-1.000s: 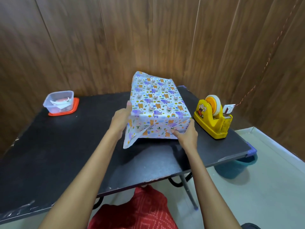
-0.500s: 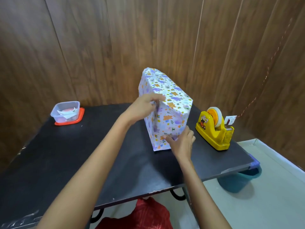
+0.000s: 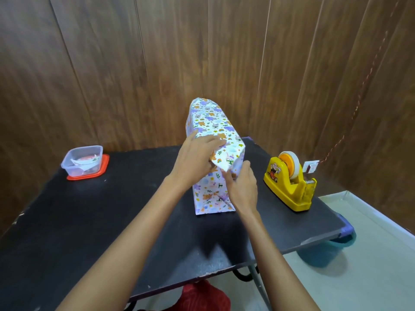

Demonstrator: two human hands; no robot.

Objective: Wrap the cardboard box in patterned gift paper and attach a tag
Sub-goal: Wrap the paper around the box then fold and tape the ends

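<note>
The box wrapped in white patterned gift paper point(image 3: 212, 122) stands upright on its narrow end near the back middle of the black table point(image 3: 101, 221). My left hand point(image 3: 196, 159) lies flat against the near top of the box and presses the paper down. Just below it, my right hand point(image 3: 241, 187) pinches a loose triangular paper flap point(image 3: 224, 163) at the near upper end of the box. The lower end shows folded paper seams. No tag can be made out on the box.
A yellow tape dispenser point(image 3: 289, 182) with a tape roll stands right of the box. At the back left a clear plastic container point(image 3: 82, 161) holding white paper pieces sits on a red lid. A teal bucket point(image 3: 325, 250) is under the table's right edge.
The box went from lying flat to standing on its end. My left hand moved from its left side to the top, and my right hand rose from the lower edge to the upper flap.
</note>
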